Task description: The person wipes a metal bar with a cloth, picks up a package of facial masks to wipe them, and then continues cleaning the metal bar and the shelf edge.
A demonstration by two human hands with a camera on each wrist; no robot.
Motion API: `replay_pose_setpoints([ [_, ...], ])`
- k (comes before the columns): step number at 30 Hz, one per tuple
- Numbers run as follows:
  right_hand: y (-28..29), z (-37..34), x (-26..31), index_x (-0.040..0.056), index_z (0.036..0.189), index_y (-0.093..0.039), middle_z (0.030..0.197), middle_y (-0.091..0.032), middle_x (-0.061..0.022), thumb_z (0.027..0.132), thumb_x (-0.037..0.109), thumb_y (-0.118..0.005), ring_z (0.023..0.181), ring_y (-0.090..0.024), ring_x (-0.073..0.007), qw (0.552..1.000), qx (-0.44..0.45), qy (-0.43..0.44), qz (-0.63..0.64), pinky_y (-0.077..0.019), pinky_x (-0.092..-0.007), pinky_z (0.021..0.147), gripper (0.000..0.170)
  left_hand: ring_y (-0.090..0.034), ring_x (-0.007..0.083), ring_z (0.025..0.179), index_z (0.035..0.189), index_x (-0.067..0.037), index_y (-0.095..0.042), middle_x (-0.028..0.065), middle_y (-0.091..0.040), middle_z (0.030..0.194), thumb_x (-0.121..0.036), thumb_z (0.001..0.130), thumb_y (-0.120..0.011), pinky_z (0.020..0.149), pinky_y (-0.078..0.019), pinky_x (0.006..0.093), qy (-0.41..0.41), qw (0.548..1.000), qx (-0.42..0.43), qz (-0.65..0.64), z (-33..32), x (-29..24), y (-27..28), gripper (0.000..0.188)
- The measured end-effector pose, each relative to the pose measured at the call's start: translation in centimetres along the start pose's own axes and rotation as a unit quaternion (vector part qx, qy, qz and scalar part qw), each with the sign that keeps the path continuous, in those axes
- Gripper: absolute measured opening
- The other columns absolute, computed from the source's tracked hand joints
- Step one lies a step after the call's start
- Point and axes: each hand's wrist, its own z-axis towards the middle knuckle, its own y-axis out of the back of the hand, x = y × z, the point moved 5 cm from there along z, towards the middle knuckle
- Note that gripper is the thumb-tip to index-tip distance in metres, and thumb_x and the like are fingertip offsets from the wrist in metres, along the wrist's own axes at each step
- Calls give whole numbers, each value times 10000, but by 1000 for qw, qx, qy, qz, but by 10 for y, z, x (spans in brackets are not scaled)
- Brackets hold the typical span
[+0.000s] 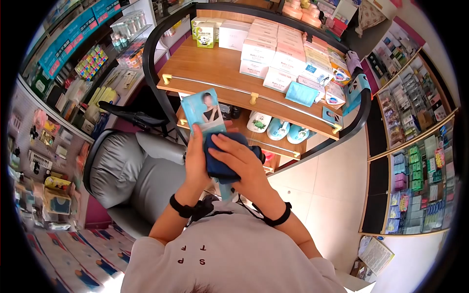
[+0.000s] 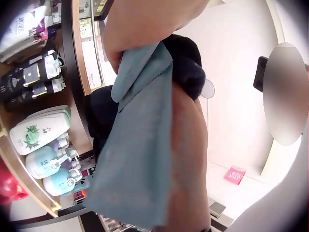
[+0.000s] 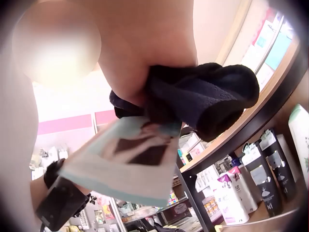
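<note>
Perhaps the likeliest trouble is a slip: the light-blue packet (image 1: 195,111) looks thin and smooth, and the bunched dark blue cloth (image 1: 215,168) against it could nudge it askew or crease it. Both sit mid-frame in the head view, in front of the wooden shelf (image 1: 205,66). The left hand (image 1: 196,163) grips the packet low down, while the right hand (image 1: 246,168) clasps the cloth with bent fingers. A loose fold could also snag the packet's edge if the hands part unevenly.

The shelf is smooth, brown and edged by a metal rail (image 1: 210,90), with stacked boxes (image 1: 288,58) at upper centre. Pale floor tiles (image 1: 332,176) spread right of centre; a grey padded chair (image 1: 115,161) stands at left.
</note>
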Motion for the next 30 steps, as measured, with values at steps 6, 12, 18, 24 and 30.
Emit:
replay_pose_setpoints([
  [6, -4, -24, -6, 76, 1351, -701, 1557, -616, -106, 768, -57, -756, 1466, -559, -327, 995, 41, -3, 88, -469, -468, 1171, 600, -715, 242, 1003, 1407, 30, -569, 164, -725, 1172, -625, 1150, -330, 910, -603, 384, -49, 996, -65, -23, 6, -13, 22, 743],
  [12, 8, -45, -42, 55, 1340, -701, 1473, -669, -143, 757, -132, -680, 1392, -609, -356, 986, 50, -77, 138, -486, -457, 1148, 612, -704, 230, 977, 1414, 22, -569, 138, -717, 1135, -646, 1136, -355, 876, -591, 367, -53, 995, -70, -42, 14, -13, 45, 755],
  [18, -3, -56, -78, 42, 1569, -490, 1472, -612, -143, 1024, 305, -759, 1348, -594, -248, 815, -57, -404, 411, -473, -384, 1138, 662, -670, 224, 972, 1377, 34, -579, 155, -691, 1112, -685, 1118, -342, 851, -575, 371, -52, 996, 15, -72, 12, -16, 26, 800],
  [24, -35, -44, -59, 11, 1473, -565, 1295, -693, -110, 883, 279, -914, 1187, -657, -184, 834, 89, -373, 397, -529, -358, 1046, 736, -662, 217, 910, 1305, 51, -609, 158, -699, 1039, -699, 1108, -359, 779, -543, 335, -114, 992, -13, -45, 14, -29, -3, 815],
  [30, -18, -43, -47, 29, 1430, -595, 1218, -714, -89, 895, 282, -905, 1109, -665, -170, 870, 77, -344, 345, -533, -338, 983, 668, -661, 214, 859, 1281, 70, -615, 141, -693, 942, -695, 1113, -347, 785, -537, 325, -145, 989, 23, 28, 16, -44, 0, 828],
])
